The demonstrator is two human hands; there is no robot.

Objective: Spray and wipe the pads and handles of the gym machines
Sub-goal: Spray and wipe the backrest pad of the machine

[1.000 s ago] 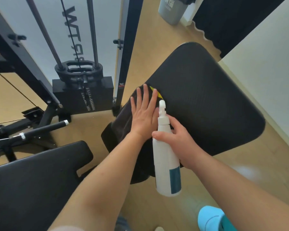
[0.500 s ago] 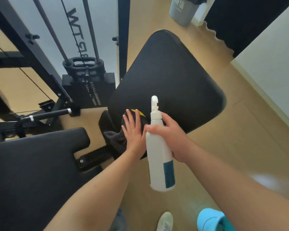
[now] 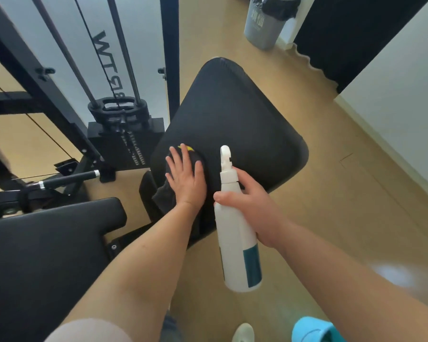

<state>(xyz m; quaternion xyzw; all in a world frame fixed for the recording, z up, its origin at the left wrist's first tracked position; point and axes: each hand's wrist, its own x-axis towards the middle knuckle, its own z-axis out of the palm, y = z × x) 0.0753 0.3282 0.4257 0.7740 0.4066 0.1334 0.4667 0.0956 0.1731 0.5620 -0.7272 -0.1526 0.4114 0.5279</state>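
Observation:
A black padded seat [image 3: 237, 124] fills the middle of the view. My left hand [image 3: 187, 177] lies flat with straight fingers on a dark cloth [image 3: 167, 193] with a yellow mark, pressing it onto the near left part of the pad. Part of the cloth hangs over the pad's left edge. My right hand [image 3: 253, 207] grips a white spray bottle [image 3: 235, 233] with a teal label, held upright just right of the left hand, its nozzle over the pad.
A second black pad [image 3: 42, 253] lies at lower left. Behind it stand a black weight stack [image 3: 124, 139], guide rods and a bar handle [image 3: 69, 180]. A grey bin [image 3: 267, 21] stands at the back. A white wall [image 3: 400, 95] runs along the right.
My left hand slid the cloth back toward me along the pad, then a little forward again. The right hand with the bottle stayed beside it. The view shifted with my head.

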